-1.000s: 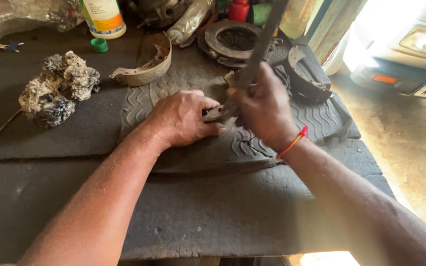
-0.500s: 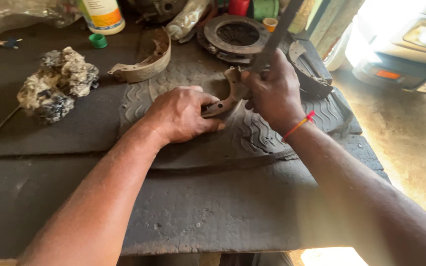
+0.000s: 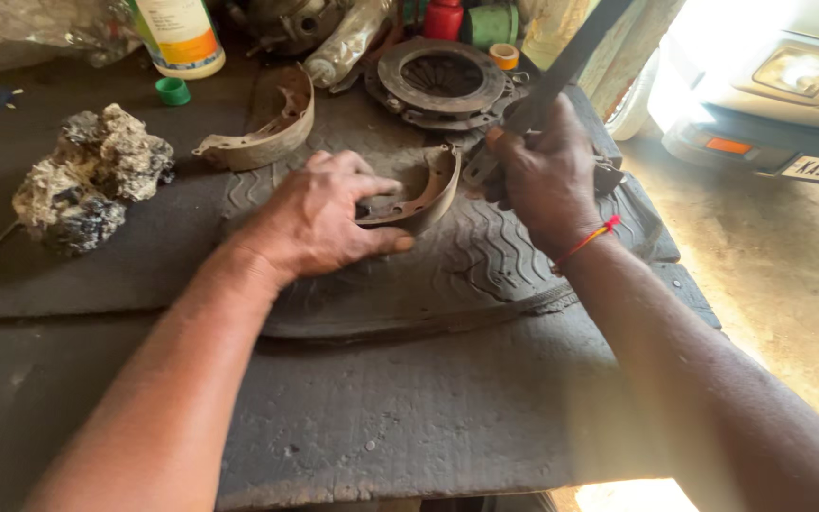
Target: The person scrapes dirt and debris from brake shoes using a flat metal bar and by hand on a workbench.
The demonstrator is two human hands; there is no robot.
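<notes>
the left hand point(image 3: 319, 216) presses down on a curved brake shoe point(image 3: 416, 197) at the middle of the frame, fingers spread over its inner web and thumb along the near edge, pinning it on a piece of tyre tread point(image 3: 485, 261) that lies over the dark workbench point(image 3: 409, 417). just right of it, the right hand point(image 3: 544, 171) is clenched around the lower end of a long flat metal bar point(image 3: 575, 57), which slants up to the top edge of the frame; its lower tip sits close to the far end of the shoe, though whether it touches is hidden by the fingers. to work the shoe well from here, it looks wise to keep the left palm weight straight down so the arc cannot rock on the tread, keep those fingers behind the bar's path, and drive the bar in short, controlled strokes along the curve. further out, a second brake shoe point(image 3: 267, 133) lies at upper left of centre, a round clutch plate point(image 3: 440, 78) sits at the top, a grey lump of crusted rags point(image 3: 87, 175) rests at the left, and a car bumper point(image 3: 760, 104) shows at upper right.
</notes>
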